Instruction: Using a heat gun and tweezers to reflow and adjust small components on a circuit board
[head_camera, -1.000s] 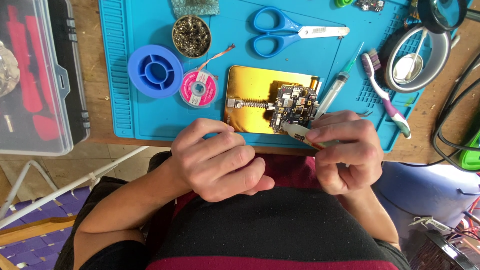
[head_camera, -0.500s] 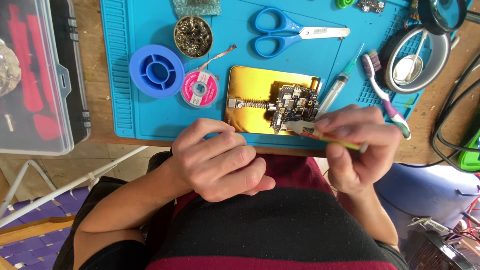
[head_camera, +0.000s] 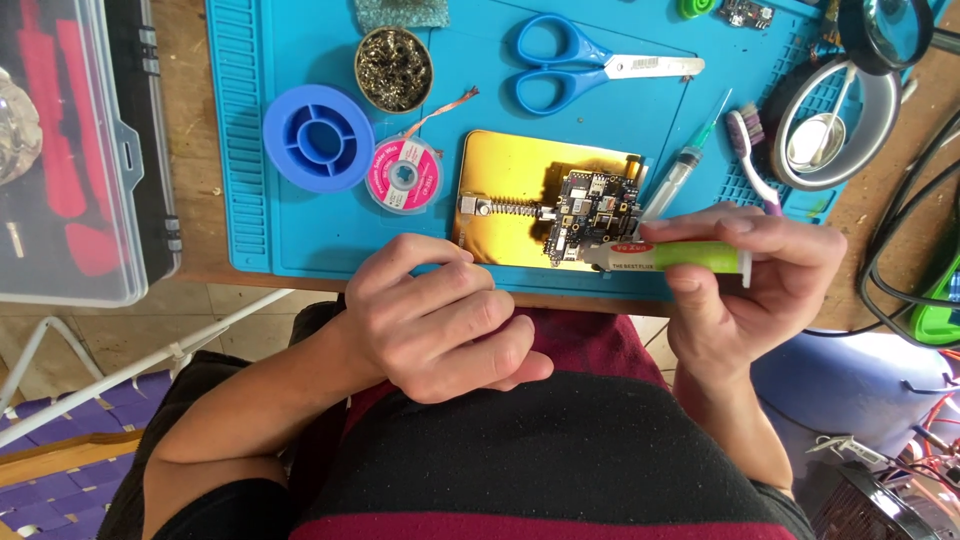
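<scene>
Wooden bench with a blue silicone work mat (head_camera: 300, 240) on top, viewed straight down; the person's dark and maroon striped top fills the bottom of the view. Far left, off the mat: clear plastic organiser box (head_camera: 70, 150) with red parts inside. On the mat, left to right: blue empty spool (head_camera: 318, 137), round tin of brass wire wool (head_camera: 393, 68) above it, pink reel of desolder braid (head_camera: 403, 175) with a loose copper tail, blue-handled scissors (head_camera: 590, 70) along the top edge. Centre: gold-coloured board holder (head_camera: 510, 190) with a small dark circuit board (head_camera: 588, 215) clamped on its right part. Left hand (head_camera: 440, 320) sits at the near edge of the mat, just below the holder, fingers curled loosely into a fist; cannot tell whether anything is inside it. Right hand (head_camera: 745, 285) pinches a green flux syringe (head_camera: 680, 258) between thumb and fingers, held roughly level, nozzle end at the lower right corner of the circuit board; contact unclear. Just above that hand: a clear syringe with a teal needle (head_camera: 685, 160), lying diagonal, and a toothbrush (head_camera: 752, 150) beside it. Right edge: roll of tape (head_camera: 850, 125), magnifier (head_camera: 885, 30), black cables (head_camera: 900, 260) off the mat.
</scene>
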